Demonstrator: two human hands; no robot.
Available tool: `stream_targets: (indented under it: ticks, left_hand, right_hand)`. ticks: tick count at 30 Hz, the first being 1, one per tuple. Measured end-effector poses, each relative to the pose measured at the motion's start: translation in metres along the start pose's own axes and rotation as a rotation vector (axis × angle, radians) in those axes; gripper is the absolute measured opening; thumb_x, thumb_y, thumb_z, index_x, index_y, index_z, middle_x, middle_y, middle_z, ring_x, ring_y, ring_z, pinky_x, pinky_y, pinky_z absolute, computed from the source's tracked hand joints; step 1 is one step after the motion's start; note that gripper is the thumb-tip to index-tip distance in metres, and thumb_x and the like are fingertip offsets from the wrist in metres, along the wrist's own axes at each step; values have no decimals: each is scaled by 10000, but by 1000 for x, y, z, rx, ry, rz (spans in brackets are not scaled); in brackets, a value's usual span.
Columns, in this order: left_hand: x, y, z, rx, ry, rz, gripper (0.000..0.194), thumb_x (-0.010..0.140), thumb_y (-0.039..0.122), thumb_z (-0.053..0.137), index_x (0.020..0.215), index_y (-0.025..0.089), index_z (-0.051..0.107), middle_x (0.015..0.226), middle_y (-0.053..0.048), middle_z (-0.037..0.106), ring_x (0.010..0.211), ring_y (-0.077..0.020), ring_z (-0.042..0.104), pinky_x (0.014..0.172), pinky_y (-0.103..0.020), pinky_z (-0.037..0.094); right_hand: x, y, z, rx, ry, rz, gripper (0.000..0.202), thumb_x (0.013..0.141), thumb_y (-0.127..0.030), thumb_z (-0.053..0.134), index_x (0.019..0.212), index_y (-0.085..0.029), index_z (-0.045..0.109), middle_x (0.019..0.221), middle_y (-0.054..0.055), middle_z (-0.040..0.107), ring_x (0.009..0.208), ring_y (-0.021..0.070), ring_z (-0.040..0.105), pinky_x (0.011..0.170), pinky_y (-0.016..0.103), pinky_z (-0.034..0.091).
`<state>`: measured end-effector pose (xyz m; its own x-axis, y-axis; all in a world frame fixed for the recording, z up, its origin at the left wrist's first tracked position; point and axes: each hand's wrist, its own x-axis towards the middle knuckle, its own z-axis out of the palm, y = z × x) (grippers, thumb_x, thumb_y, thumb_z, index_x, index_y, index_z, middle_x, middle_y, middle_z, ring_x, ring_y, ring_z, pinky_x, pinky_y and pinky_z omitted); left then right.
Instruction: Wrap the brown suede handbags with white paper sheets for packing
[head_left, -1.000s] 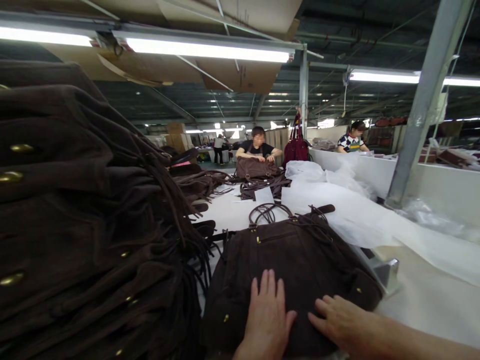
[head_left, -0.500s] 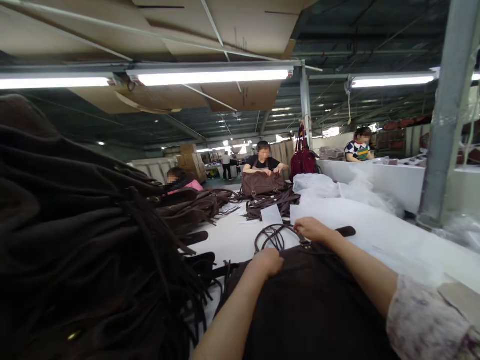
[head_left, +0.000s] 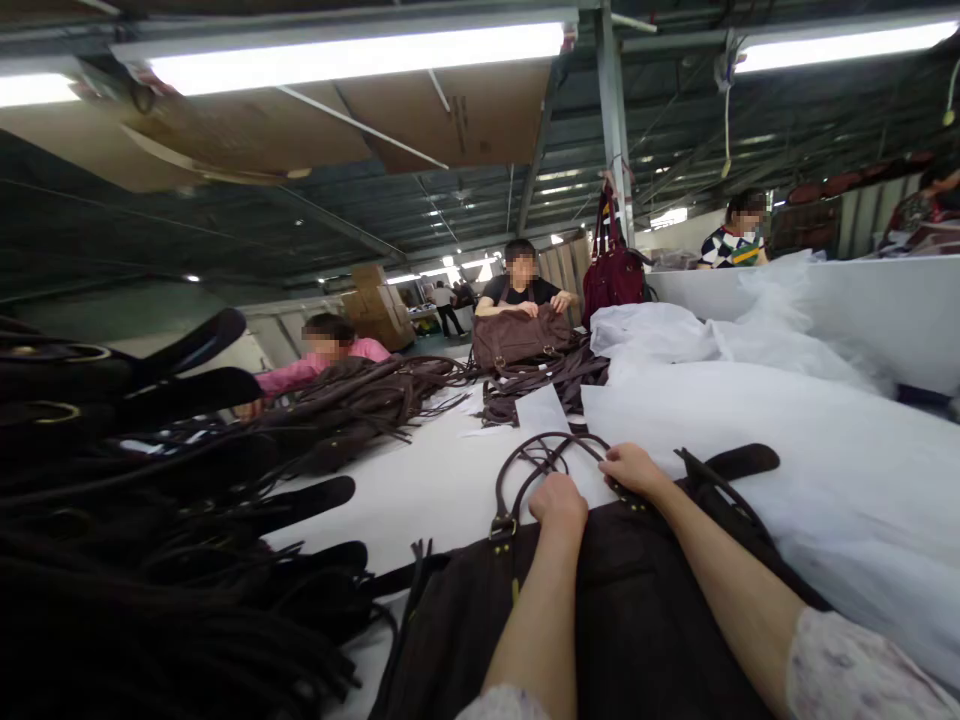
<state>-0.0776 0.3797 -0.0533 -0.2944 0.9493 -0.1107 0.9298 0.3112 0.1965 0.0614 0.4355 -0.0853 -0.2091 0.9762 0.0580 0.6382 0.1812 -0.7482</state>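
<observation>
A dark brown handbag (head_left: 660,600) lies in front of me on the white table, its top edge facing away. My right hand (head_left: 634,470) is closed around one end of a looped handle (head_left: 517,465) near the top right. At the middle of the top edge, my left hand (head_left: 559,505) is curled into a fist between the handle ends. Its fingertips face away from me, so what they hold is hidden. A brass buckle (head_left: 502,528) joins the handle at the left, and a dark flap-like strap (head_left: 742,460) sticks out at the right.
Dark brown bags (head_left: 172,560) are heaped at the left. White plastic wrapping (head_left: 750,430) covers the right side. Across the white table (head_left: 420,490), a co-worker (head_left: 521,285) handles a brown bag (head_left: 517,335); another in pink (head_left: 330,350) leans in. A maroon bag (head_left: 615,275) hangs from a post.
My view has tilted down and shifted left-to-right across the pile. The handle now stands as a wider loop, and my left hand has moved right, closer to my right hand.
</observation>
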Motion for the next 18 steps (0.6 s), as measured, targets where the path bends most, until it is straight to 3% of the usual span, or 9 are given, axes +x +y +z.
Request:
stream_targets:
  ticks: [4, 9, 13, 18]
  left_hand:
    - [-3, -10, 1, -134, 92, 22, 309, 921, 372, 555, 1121, 139, 586, 1130, -93, 617, 1042, -219, 597, 921, -444, 493]
    - [-5, -7, -4, -336, 76, 325, 251, 963, 338, 478, 1063, 138, 593, 975, -46, 654, 869, -158, 633, 813, -361, 529]
    - [-8, 5, 5, -375, -23, 568, 234, 957, 334, 490, 1009, 144, 616, 947, -34, 659, 871, -154, 629, 828, -362, 518]
    - [-8, 15, 11, -282, -124, 629, 225, 915, 357, 568, 938, 144, 637, 975, -42, 661, 898, -164, 625, 842, -374, 518]
  right_hand:
    - [-4, -5, -10, 222, 65, -90, 294, 825, -267, 563, 1051, -115, 675, 770, 49, 718, 726, 163, 668, 667, 245, 491]
    - [-12, -22, -34, 375, 99, -274, 426, 851, -377, 542, 1191, -129, 611, 913, 59, 730, 813, 167, 687, 717, 243, 523]
    - [-16, -36, -47, 308, 91, -377, 391, 829, -351, 596, 1184, -192, 631, 974, 34, 725, 898, 179, 674, 805, 261, 513]
    - [-18, -32, -32, 25, 113, -303, 279, 848, -217, 562, 1101, -209, 680, 942, 55, 711, 944, 207, 637, 888, 315, 442]
